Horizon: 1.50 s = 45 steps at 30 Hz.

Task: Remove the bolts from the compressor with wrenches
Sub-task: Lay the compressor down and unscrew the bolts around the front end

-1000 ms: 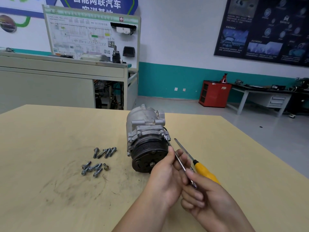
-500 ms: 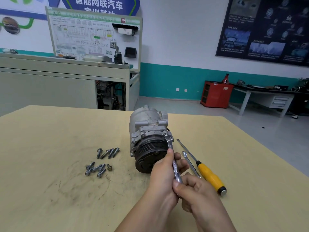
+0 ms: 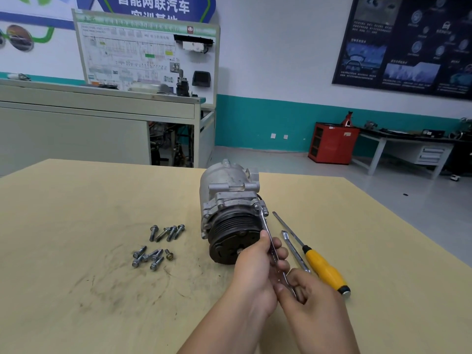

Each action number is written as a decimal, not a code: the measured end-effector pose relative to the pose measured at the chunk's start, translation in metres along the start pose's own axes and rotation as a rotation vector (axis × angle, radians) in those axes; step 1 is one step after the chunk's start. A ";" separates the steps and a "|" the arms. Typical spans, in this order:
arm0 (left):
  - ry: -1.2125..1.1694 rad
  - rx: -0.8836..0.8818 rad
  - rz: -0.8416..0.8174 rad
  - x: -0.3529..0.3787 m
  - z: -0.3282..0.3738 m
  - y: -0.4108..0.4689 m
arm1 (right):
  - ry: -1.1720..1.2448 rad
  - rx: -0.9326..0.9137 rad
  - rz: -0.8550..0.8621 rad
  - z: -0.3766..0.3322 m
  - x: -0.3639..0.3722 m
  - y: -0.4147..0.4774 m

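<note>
**Compressor** [image 3: 229, 198]: silver housing with a black ribbed pulley turned toward the person. It is laid on its side near the middle of the worktop [image 3: 76, 213].

**Wrench** [image 3: 266, 227]: slim, bright metal. Its head is set on a bolt at the right edge of the compressor's front flange, and its shaft is slanted down toward the person.

**Left hand** [image 3: 254, 272]: grip closed round the middle of the wrench shaft, thumb laid along it. It is seen in front of the pulley's lower right edge.

**Right hand** [image 3: 313, 300]: grip clamped on the near end of the same wrench, fingers curled under.

**Loose bolts** [image 3: 155, 249]: laid in two small clusters on the worktop, left of the compressor and apart from it. One brass-coloured piece is placed at the right of the nearer cluster.

**Second wrench** [image 3: 293, 251]: laid flat just right of the left hand, its near end hidden by the right hand.

**Screwdriver** [image 3: 323, 268]: yellow handle with a black end cap, laid just beside the second wrench. Its blade is pointed toward the compressor.
</note>
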<state>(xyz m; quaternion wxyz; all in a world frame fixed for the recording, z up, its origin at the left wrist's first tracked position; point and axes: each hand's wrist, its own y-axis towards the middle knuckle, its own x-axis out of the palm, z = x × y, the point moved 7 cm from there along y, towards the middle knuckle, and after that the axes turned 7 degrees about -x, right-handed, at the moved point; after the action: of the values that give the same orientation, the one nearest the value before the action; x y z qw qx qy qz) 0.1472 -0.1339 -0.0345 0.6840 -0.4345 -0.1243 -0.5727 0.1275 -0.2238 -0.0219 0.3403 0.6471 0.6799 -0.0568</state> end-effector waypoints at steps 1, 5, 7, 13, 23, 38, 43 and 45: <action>0.000 -0.013 -0.007 0.001 0.000 0.000 | -0.024 -0.022 0.024 -0.001 -0.002 0.000; 0.065 0.010 -0.007 0.004 0.000 0.001 | -0.110 -0.110 0.046 -0.008 -0.005 0.001; 0.119 0.068 0.012 0.005 0.001 0.002 | -0.140 -0.132 0.065 -0.008 -0.006 0.002; 0.186 0.178 0.062 0.007 0.005 0.006 | -0.243 -0.146 0.106 -0.011 -0.009 0.002; 0.037 0.089 0.023 0.012 -0.002 0.003 | -0.043 -0.041 0.095 -0.002 -0.008 -0.002; -0.170 -0.030 -0.178 0.027 -0.005 0.002 | 0.339 0.061 0.059 -0.004 -0.026 0.001; -0.194 -0.020 -0.162 0.029 -0.001 -0.002 | -0.036 -0.279 0.227 -0.022 -0.038 -0.002; -0.195 0.000 -0.146 0.028 0.001 -0.004 | -0.154 -0.336 0.252 -0.030 -0.038 -0.002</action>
<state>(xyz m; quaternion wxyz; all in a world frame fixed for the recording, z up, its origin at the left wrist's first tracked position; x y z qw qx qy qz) 0.1523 -0.1524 -0.0132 0.6249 -0.4780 -0.2213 -0.5762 0.1112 -0.2406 0.0201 0.4986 0.6548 0.5657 0.0507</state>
